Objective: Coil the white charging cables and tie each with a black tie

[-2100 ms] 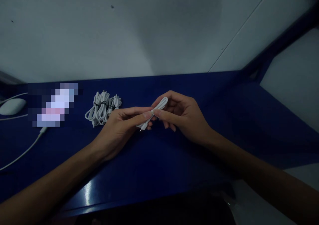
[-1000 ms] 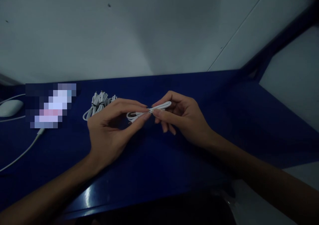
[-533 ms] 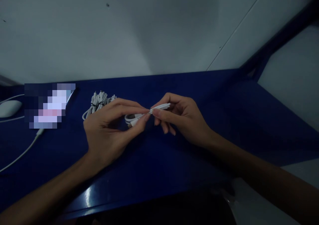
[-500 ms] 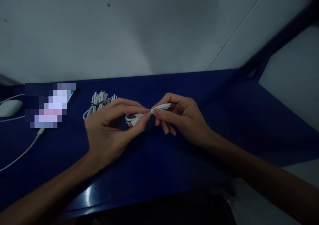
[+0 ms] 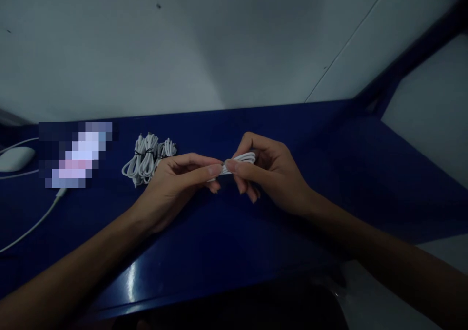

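Note:
A folded white cable (image 5: 246,159) is held in the air between my two hands over the blue table. My left hand (image 5: 183,179) pinches its left part, thumb on top, and covers most of that end. The looped end shows at my right hand (image 5: 270,169), whose thumb and fingers grip the bundle near its middle. The thumbs almost meet there. Whether a tie goes around the held cable is hidden by the fingertips. Beyond my left hand lie several bundled white cables (image 5: 146,157), with dark ties around their middles.
The blue table (image 5: 226,242) runs along a pale wall (image 5: 183,52). At the left lie a white computer mouse (image 5: 16,159) and a blurred-out lit phone (image 5: 80,154) with a white charging cord (image 5: 42,220). A blue frame (image 5: 398,84) rises at the right.
My left hand has turned and closed over the cable's left end, hiding the plugs that showed before. It has also shifted lower, uncovering more of the bundles behind it.

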Demonstrator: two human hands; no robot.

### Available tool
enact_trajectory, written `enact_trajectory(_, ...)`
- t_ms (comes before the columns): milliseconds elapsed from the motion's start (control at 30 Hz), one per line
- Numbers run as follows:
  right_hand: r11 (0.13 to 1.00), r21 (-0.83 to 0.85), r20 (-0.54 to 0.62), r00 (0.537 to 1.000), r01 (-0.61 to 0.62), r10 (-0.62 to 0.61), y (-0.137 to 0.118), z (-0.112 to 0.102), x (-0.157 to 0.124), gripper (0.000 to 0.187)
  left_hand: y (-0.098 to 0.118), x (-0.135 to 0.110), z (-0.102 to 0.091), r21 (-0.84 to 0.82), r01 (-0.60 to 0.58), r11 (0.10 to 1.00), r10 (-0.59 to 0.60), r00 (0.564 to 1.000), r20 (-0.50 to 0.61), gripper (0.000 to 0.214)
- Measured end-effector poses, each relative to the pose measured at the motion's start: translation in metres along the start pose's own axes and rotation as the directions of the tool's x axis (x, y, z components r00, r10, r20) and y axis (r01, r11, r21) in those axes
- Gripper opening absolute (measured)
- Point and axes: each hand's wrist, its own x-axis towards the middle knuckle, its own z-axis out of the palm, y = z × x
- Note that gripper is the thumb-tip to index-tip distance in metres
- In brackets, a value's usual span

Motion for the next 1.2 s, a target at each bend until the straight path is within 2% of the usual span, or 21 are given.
enact_trajectory(367, 0.999, -0.045, -0.035, 0.999, -0.007, 0.005, -0.002, 0.002, 0.000, 0.029, 0.004, -0.001, 0.002, 0.006, 0.070, 0.998, -0.070, 0.997, 0.025, 0.006)
enact_trajectory(533, 0.997, -0.071, -0.099, 0.995, 0.002, -0.009, 0.001, 0.001, 0.003, 0.031, 0.002, 0.000, 0.001, -0.023, 0.007, 1.000, -0.008, 0.999, -0.041, 0.012)
enact_trajectory(667, 0.995, -0.088, -0.134, 0.990, -0.050, 0.038, 0.004, 0.000, 0.006, 0.030, 0.002, 0.002, 0.001, -0.075, -0.057, 0.996, 0.049, 0.993, -0.112, 0.025)
enact_trajectory(833, 0.980, -0.085, -0.062, 0.982, -0.182, 0.177, 0.003, -0.002, 0.006, 0.027, 0.001, 0.002, 0.003, -0.048, -0.096, 0.994, 0.090, 0.989, -0.114, 0.025)
enact_trajectory(1033, 0.947, -0.035, 0.167, 0.933, -0.319, 0.320, 0.004, -0.003, 0.002, 0.042, 0.002, 0.001, 0.004, 0.077, -0.148, 0.986, 0.154, 0.985, -0.078, 0.022)
enact_trajectory(1200, 0.934, 0.003, 0.151, 0.923, -0.358, 0.353, 0.010, -0.002, 0.000, 0.044, 0.002, 0.001, 0.004, 0.134, -0.159, 0.978, 0.178, 0.974, -0.143, 0.028)
